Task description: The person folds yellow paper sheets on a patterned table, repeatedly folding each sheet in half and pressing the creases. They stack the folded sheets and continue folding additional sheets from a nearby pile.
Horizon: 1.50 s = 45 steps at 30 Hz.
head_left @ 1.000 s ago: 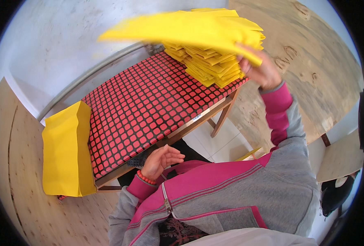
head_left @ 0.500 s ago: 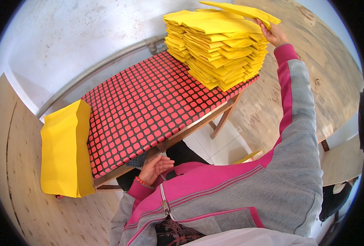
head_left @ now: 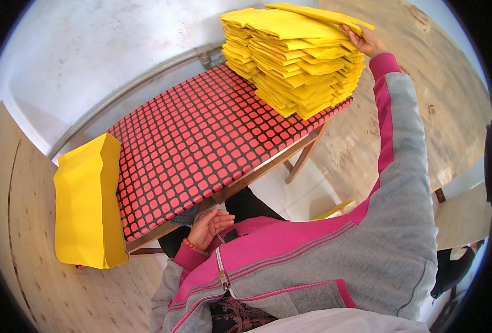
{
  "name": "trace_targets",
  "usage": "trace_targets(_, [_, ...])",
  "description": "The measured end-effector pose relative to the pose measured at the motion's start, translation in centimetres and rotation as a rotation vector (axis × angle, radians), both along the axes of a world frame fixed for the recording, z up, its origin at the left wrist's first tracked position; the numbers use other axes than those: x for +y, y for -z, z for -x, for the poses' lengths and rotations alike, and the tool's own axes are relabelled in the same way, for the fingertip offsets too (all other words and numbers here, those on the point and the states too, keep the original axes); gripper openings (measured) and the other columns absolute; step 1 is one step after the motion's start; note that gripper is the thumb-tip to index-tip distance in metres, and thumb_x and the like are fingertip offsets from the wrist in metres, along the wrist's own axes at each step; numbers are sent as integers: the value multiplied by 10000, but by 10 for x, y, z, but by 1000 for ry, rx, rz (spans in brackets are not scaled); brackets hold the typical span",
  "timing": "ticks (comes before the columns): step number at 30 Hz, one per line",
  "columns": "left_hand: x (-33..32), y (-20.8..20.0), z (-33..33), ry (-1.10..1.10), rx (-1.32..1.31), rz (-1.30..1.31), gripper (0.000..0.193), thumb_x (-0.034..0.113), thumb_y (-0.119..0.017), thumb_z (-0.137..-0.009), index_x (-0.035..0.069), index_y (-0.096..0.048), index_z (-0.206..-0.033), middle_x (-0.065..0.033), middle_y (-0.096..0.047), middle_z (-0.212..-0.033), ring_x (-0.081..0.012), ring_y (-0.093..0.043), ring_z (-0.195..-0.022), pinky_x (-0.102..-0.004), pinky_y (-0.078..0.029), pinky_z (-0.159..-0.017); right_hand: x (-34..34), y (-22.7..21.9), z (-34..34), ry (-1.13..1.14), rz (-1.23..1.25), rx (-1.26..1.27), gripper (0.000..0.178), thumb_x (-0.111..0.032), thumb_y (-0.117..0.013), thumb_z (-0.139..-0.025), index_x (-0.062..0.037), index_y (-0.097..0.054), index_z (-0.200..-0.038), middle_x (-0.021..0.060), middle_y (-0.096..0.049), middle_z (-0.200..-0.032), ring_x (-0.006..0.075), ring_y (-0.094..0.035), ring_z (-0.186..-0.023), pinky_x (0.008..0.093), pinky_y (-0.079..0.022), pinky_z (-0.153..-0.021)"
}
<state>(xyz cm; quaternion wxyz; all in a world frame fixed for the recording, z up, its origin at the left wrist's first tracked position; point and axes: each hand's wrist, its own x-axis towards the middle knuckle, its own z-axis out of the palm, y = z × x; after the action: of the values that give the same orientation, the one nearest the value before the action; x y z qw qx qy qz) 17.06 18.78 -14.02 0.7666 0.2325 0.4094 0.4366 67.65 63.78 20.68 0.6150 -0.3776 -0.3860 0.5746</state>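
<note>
My right hand (head_left: 368,42), reaching out to the far right, pinches the near end of a folded yellow fabric piece (head_left: 319,15). That piece lies on or just over the top of a tall stack of folded yellow fabric pieces (head_left: 296,64); whether it fully rests there I cannot tell. The stack stands at the far right end of a table with a red-and-black checked cover (head_left: 182,144). Close to my body, beside the table's near edge, my left hand (head_left: 208,228) holds nothing, its fingers stretched out and palm partly turned up.
A pile of flat yellow fabric (head_left: 82,205) sits on a wooden surface (head_left: 2,183) past the table's left end. A pipe (head_left: 129,86) runs along the white wall behind. Another wooden board (head_left: 401,122) lies to the right. Something yellow (head_left: 333,211) shows low beside my body.
My right hand has moved slightly left, and the folded yellow piece has come down a little toward the stack's top. My left hand has stayed in place.
</note>
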Motion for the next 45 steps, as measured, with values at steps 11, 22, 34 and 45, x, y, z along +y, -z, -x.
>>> trace_targets(11, [0, 6, -2, 23, -30, 5, 454, 405, -474, -1090, -7, -625, -1204, -215, -697, -1230, -295, -691, -1132, -419, -528, -1025, -36, 19, -46, 136, -27, -438, 324, -314, -647, -1018, -17, -649, -1145, 91, -722, -1021, 137, -735, -863, 195, -623, -686])
trace_targets(22, [-5, 3, -7, -84, -79, 86, 411, 303, -448, -1101, -55, -636, -1177, -243, -697, -1227, -305, -711, -1091, -414, -535, -1021, -101, 65, -57, 119, -99, -461, 338, -349, -570, -1064, -42, -656, -1178, -45, -666, -941, 36, -616, -811, 180, -513, -729])
trace_targets(34, [-72, 46, 25, -443, -175, 158, 299, 285, -554, -1058, 25, -672, -1148, -137, -746, -1126, -211, -725, -1004, -348, -567, -947, -305, 290, 191, -1231, 229, -692, 274, -321, -575, -1065, -66, -671, -1031, 1, -661, -890, 56, -618, -775, 208, -516, -676])
trace_targets(45, [-157, 71, 45, -726, -264, 108, 248, 247, -600, -1038, 35, -667, -1147, -115, -747, -1113, -195, -721, -974, -368, -571, -962, -349, 341, 403, -829, -1297, -1028, 175, -120, -660, -898, -44, -623, -1052, 144, -636, -980, 372, -638, -912, 435, -525, -766])
